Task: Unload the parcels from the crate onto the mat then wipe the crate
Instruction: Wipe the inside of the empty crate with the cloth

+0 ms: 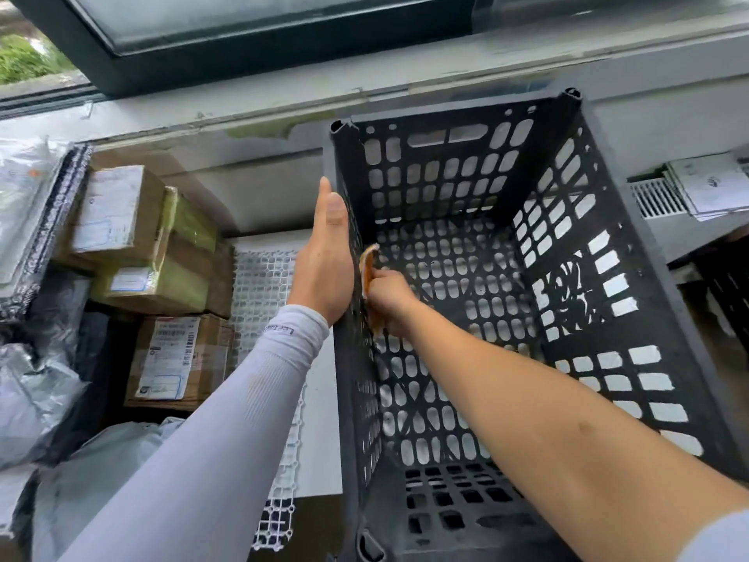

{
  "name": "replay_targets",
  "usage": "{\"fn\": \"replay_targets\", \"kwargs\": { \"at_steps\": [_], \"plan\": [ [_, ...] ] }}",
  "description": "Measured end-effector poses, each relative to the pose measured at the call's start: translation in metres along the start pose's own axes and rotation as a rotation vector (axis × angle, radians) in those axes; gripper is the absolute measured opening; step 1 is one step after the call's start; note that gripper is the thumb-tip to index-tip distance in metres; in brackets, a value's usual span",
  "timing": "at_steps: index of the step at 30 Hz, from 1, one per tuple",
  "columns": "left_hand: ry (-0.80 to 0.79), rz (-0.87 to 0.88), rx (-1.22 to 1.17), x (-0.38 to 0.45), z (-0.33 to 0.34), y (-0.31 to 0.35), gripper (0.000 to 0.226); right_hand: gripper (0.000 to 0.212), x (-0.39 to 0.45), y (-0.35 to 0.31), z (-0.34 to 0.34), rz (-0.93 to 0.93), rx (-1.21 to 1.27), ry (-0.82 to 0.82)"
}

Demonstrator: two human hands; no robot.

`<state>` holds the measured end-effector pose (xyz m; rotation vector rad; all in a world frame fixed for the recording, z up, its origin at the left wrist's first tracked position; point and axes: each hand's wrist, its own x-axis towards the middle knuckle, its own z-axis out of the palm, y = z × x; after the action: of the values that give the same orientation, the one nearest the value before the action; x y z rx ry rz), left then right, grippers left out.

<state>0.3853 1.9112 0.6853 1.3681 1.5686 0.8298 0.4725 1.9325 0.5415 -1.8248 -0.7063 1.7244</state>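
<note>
A black perforated plastic crate (pixel 567 245) stands in front of me with nothing inside it but my right hand. My left hand (pixel 326 257) lies flat with straight fingers against the outside of its left wall. Inside, my right hand (pixel 391 298) grips an orange cloth (pixel 368 269) and presses it to the inner face of that same wall. Brown cardboard parcels (pixel 150 241) and a labelled box (pixel 178 361) are stacked to the left, beside grey plastic mailers (pixel 36 395). A white lattice mat (pixel 263 285) shows between the parcels and the crate.
A grey ledge and a dark window frame (pixel 283 46) run along the back. At the right a white vent (pixel 656 198) and papers (pixel 713 184) lie on the ledge. More grey mailers (pixel 24 188) pile at the far left.
</note>
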Motion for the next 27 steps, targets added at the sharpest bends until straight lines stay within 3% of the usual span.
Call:
{"fn": "replay_targets", "kwargs": {
  "at_steps": [3, 9, 16, 19, 27],
  "plan": [
    [0.0, 0.006, -0.006, 0.0, 0.0, 0.0, 0.062, 0.023, -0.009, -0.005, 0.009, -0.023, 0.036, 0.034],
    [-0.002, 0.016, 0.055, -0.001, 0.002, 0.004, 0.061, 0.042, -0.042, -0.03, -0.004, -0.078, 0.006, 0.007],
    [0.042, 0.075, 0.358, 0.005, 0.001, 0.002, 0.073, 0.024, -0.094, -0.056, -0.021, -0.174, -0.02, -0.075],
    [0.07, 0.072, 0.457, 0.004, 0.003, 0.004, 0.07, 0.031, -0.114, -0.059, -0.024, -0.212, 0.014, -0.085],
    [0.037, 0.072, 0.404, 0.002, 0.0, 0.006, 0.075, 0.046, -0.142, -0.048, -0.032, -0.335, 0.062, -0.181]
  ]
}}
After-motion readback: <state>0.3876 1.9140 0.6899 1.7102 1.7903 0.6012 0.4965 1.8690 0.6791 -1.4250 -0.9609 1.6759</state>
